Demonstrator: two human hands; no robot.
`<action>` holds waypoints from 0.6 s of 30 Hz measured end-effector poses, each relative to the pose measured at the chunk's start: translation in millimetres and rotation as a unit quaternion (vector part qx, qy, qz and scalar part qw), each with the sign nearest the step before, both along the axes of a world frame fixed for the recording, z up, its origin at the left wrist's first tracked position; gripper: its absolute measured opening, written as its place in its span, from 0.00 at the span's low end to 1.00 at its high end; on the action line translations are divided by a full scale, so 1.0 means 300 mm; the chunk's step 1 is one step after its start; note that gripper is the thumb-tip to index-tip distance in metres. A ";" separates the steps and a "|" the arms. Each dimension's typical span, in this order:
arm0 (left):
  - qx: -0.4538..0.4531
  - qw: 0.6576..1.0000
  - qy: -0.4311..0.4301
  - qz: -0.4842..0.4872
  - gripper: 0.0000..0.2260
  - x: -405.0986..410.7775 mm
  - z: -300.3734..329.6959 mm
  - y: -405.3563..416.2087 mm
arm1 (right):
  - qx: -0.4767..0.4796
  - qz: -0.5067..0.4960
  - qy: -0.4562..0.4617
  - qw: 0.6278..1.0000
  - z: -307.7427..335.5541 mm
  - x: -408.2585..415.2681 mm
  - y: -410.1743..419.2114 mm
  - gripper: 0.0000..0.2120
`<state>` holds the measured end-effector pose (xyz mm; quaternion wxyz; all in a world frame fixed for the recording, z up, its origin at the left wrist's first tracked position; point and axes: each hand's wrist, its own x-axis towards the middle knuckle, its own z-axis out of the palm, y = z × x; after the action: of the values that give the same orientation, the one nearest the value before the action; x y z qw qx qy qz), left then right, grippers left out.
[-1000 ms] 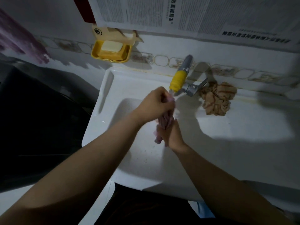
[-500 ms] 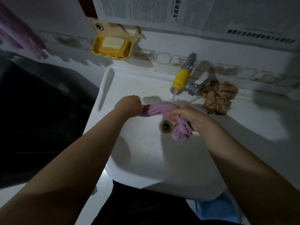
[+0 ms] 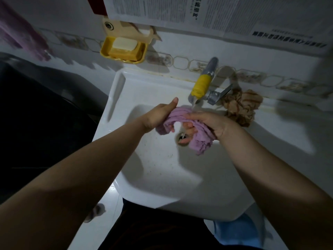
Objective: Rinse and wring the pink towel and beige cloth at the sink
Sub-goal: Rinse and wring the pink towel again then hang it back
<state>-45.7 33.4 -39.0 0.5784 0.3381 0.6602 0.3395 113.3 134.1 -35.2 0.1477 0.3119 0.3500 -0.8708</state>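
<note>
Head view: pink towel [image 3: 182, 115] bunched over the sink [image 3: 162, 170] drain, just under the running faucet [image 3: 201, 86]. Gripped at either end, left hand [image 3: 158, 117] and right hand [image 3: 209, 122] both curled around it. Rinsing step, seemingly; wringing twist needed next. Beige cloth [image 3: 241, 107] waiting on the ledge beside the faucet, untouched; yellow soap dish [image 3: 124, 50] on the wall.

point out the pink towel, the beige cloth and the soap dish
pink towel [image 3: 177, 115], head view, bunched middle between the hands
beige cloth [image 3: 241, 107], head view, crumpled centre
soap dish [image 3: 106, 49], head view, yellow left rim
</note>
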 end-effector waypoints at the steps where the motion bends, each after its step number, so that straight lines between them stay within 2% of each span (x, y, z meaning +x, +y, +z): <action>1: -0.003 1.000 -0.021 -0.002 0.32 -0.013 0.002 -0.002 | 0.024 0.012 -0.003 1.000 -0.010 0.015 0.012 0.16; 3: 0.005 0.998 -0.059 0.005 0.25 -0.040 0.018 -0.003 | 0.101 0.102 -0.034 0.989 -0.036 0.044 0.021 0.19; 5: 0.010 0.999 -0.042 0.006 0.16 -0.052 0.031 0.002 | 0.193 0.197 -0.108 0.955 -0.065 0.062 0.005 0.19; 7: 0.022 0.999 -0.021 0.012 0.12 -0.042 0.033 0.010 | 0.229 0.193 -0.156 0.941 -0.097 0.070 -0.016 0.19; 10: 0.031 0.996 -0.065 0.055 0.09 -0.028 0.037 0.012 | 0.206 0.175 -0.149 0.951 -0.106 0.076 -0.037 0.14; 11: 0.031 0.992 -0.094 0.080 0.09 -0.025 0.034 0.007 | 0.199 0.136 -0.137 0.961 -0.099 0.079 -0.035 0.10; 13: 0.027 0.981 -0.136 0.136 0.09 -0.012 0.017 -0.009 | 0.187 -0.053 -0.101 0.976 -0.073 0.067 -0.020 0.04; 15: -0.006 0.965 -0.148 0.217 0.09 0.030 -0.009 -0.013 | 0.120 -0.251 -0.017 0.960 -0.038 0.028 -0.022 0.10; 16: -0.029 0.951 -0.171 0.258 0.11 0.065 -0.015 -0.012 | 0.106 -0.304 0.021 0.947 -0.025 0.001 -0.042 0.15; 17: -0.034 0.934 -0.207 0.289 0.13 0.102 -0.016 -0.003 | 0.143 -0.320 0.045 0.936 -0.022 -0.024 -0.072 0.21; 18: 0.008 0.920 -0.248 0.303 0.13 0.143 -0.011 0.011 | 0.225 -0.302 0.053 0.925 -0.021 -0.045 -0.102 0.26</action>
<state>-2.9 36.6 -42.3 0.5905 0.0312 0.5633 0.5771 99.9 103.7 -41.4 -0.2156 0.3810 0.4336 -0.7876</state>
